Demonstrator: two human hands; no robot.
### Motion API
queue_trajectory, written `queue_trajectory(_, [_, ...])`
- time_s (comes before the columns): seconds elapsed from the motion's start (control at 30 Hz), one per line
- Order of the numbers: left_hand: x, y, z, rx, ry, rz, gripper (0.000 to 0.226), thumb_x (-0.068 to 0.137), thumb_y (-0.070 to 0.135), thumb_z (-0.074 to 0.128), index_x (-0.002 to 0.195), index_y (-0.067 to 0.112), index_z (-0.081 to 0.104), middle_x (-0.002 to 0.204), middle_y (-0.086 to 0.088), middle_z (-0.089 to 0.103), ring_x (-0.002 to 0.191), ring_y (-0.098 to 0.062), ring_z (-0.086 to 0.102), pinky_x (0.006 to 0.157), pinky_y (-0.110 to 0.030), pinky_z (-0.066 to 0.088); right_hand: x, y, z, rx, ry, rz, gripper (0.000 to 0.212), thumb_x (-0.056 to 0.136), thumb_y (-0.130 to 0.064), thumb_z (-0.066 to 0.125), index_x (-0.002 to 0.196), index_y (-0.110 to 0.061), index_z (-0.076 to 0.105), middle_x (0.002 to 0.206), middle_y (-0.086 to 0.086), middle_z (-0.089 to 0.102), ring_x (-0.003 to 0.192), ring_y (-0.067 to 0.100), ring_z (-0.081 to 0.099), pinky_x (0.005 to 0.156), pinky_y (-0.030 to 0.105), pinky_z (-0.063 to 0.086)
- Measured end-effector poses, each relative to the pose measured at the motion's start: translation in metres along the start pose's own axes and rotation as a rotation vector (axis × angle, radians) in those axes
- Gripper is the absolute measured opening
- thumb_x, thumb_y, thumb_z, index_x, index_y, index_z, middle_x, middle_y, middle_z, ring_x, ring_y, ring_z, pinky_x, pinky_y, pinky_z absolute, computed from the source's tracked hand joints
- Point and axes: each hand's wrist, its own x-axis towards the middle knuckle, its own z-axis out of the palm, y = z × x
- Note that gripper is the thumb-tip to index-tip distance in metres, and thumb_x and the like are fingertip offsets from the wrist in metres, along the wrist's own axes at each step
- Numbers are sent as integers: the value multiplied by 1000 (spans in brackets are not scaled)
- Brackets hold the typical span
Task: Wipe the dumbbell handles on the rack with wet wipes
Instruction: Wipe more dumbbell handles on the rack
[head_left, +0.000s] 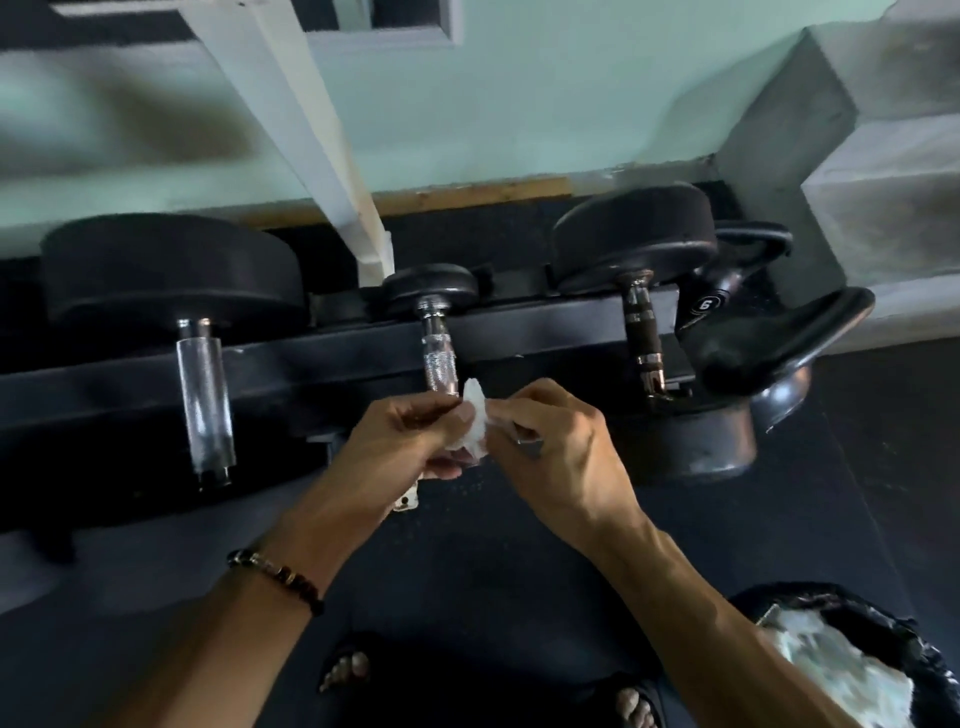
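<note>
**Both hands held a wet wipe below the middle dumbbell handle**

At the left of the frame, a large black dumbbell (171, 270) lay on the black rack (322, 358), its long chrome handle (203, 395) running down toward the lower left. A beaded bracelet (275, 579) circled the left wrist in the lower left.

Near the centre, the left hand (410, 441) had its fingers curled, pinching a crumpled white wet wipe (474, 421) from the left side. A small pale packet-like item showed beneath that hand, too hidden to name. Just above the wipe stood the chrome, knurled handle (440, 358) of a smaller dumbbell (430, 288); the wipe's top edge came just beside the handle's lower end, and contact could not be told.

The right hand (561, 447) pinched the same wipe from the right, fingers bent inward around its edge.

Right of centre, a 3rd dumbbell (634, 234) rested on the rack with a dark, ringed handle (644, 338). Beside it sat a black kettlebell (727, 306) marked 6, and another kettlebell (779, 343) just in front of it.

In the lower right corner, a bin lined with a black bag (852, 613) held white crumpled wipes (831, 670). Sandalled feet (348, 670) showed at the bottom centre on the dark floor.
</note>
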Motion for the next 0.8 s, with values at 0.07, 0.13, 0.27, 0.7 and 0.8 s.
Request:
queue_trajectory(0.07, [-3, -6, -5, -7, 25, 18, 20, 95, 21, 60, 107, 12, 73, 92, -8, 76, 81, -17, 71, 69, -25, 56, 3, -1, 10, -5, 33, 5, 12, 87, -19, 64, 84, -13, 74, 78, 2, 60, 59, 14, 59, 55, 32, 50])
queue_trajectory(0.13, [-5, -15, -6, -13, 132, 88, 16, 95, 18, 62, 105, 17, 74, 88, -5, 76, 77, -11, 71, 65, -21, 54, 11, 0, 18, -37, 65, 29, 13, 86, -16, 65, 77, -11, 72, 73, 3, 59, 56, 16, 58, 53, 34, 49])
queue_trajectory(0.27, [7, -37, -13, 425, 442, 209, 25, 84, 29, 75, 108, 32, 70, 106, 16, 68, 96, 5, 62, 85, -9, 46, 49, 14, 26, -134, 89, 98, 24, 83, -10, 63, 63, -20, 56, 67, 0, 52, 59, 18, 51, 57, 38, 47])
queue_trajectory(0.7, [24, -72, -21, 534, 310, 51, 48, 71, 64, 71, 103, 28, 73, 93, 11, 71, 98, -12, 65, 86, -32, 53, 54, 44, 51, -141, -249, 2, 12, 83, -9, 73, 86, -20, 78, 82, -3, 68, 70, 16, 66, 66, 40, 55])
queue_trajectory(0.8, [25, -72, -22, 531, 318, 67, 45, 73, 60, 72, 104, 27, 73, 93, 11, 71, 97, -14, 64, 87, -34, 53, 66, 38, 57, -239, -130, -171, 15, 82, -10, 68, 80, -23, 74, 75, -9, 60, 57, 12, 55, 53, 30, 48])
